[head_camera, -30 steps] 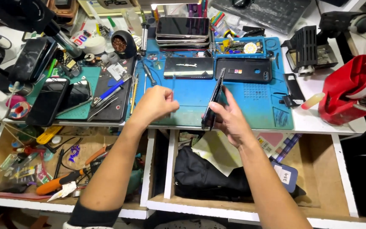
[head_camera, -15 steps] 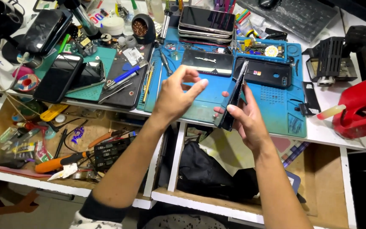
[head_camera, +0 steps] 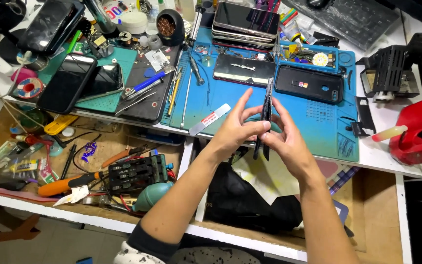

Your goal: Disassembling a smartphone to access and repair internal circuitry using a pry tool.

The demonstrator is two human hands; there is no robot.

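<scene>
Both hands have come closer together since a moment ago, and now they meet on the phone. Far on the left, an open drawer (head_camera: 6, 146) is full of small tools, and two dark phones (head_camera: 81, 83) lie on a green mat (head_camera: 123, 58) above it. Next comes the left hand (head_camera: 235, 129), with its fingers pinched on the left side of the thin black phone (head_camera: 265, 115). That phone stands up on its edge over the blue mat (head_camera: 318, 132), right between the two hands. On its other side, the right hand (head_camera: 286, 142) is closed around its lower part from the right. To do this well, both hands should squeeze softly and keep the phone straight, so it does not bend or slip. Far right sits a red tape holder (head_camera: 418, 129).
</scene>
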